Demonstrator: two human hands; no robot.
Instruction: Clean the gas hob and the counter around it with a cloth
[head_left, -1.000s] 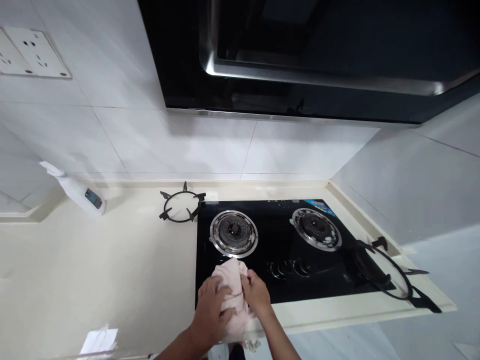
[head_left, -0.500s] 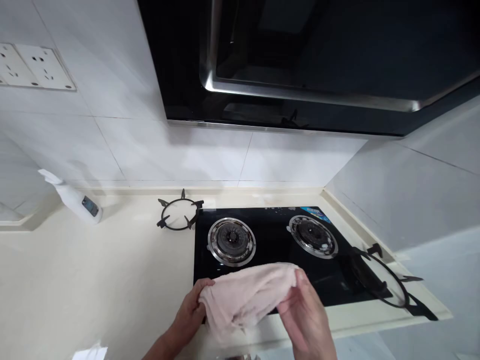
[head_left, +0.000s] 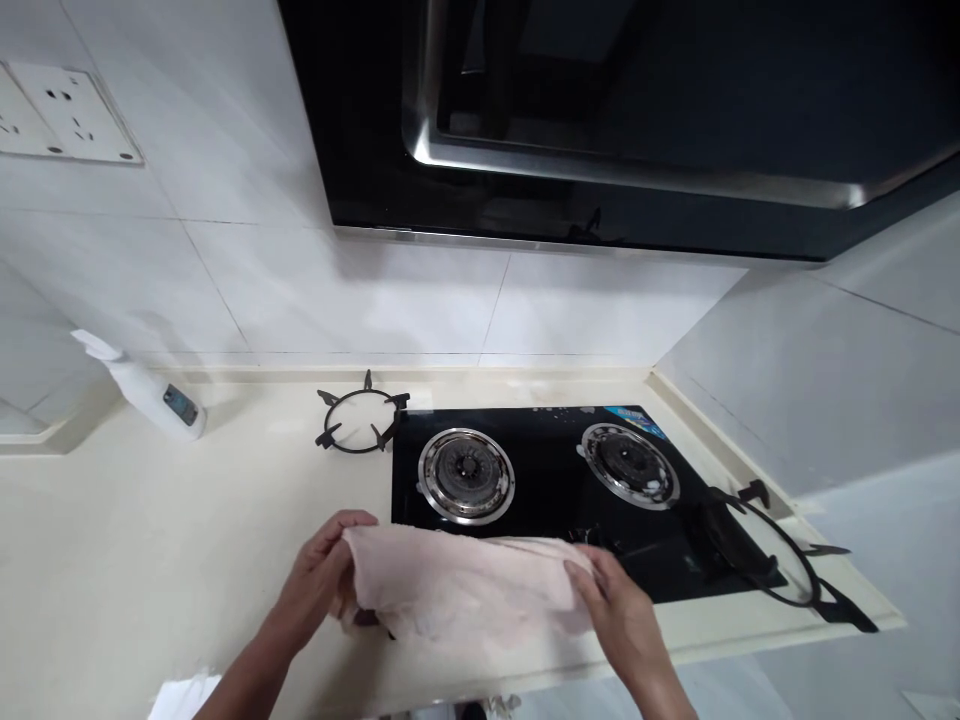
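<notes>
A pale pink cloth [head_left: 472, 590] is stretched between my two hands, above the front edge of the black gas stove [head_left: 547, 470]. My left hand [head_left: 322, 570] pinches its left end, and my right hand [head_left: 619, 600] grips the right end with the thumb on top. Grey smudges show faintly on the cloth. Behind it lie the left burner [head_left: 466, 475] and the right burner [head_left: 630, 465], both without a grate over them and marked with white and brown residue. The cloth hides part of the stove's front.
One pan support [head_left: 360, 420] lies on the counter left of the stove; another pan support [head_left: 806, 570] rests over the stove's right edge. A white spray bottle [head_left: 142, 385] stands at the back left. The dark range hood [head_left: 570, 215] overhangs the stove. Something white [head_left: 182, 697] lies at the front left.
My left hand has moved left and up, spreading the cloth wider and flatter. My right hand has turned, its thumb now over the cloth. The view has shifted slightly.
</notes>
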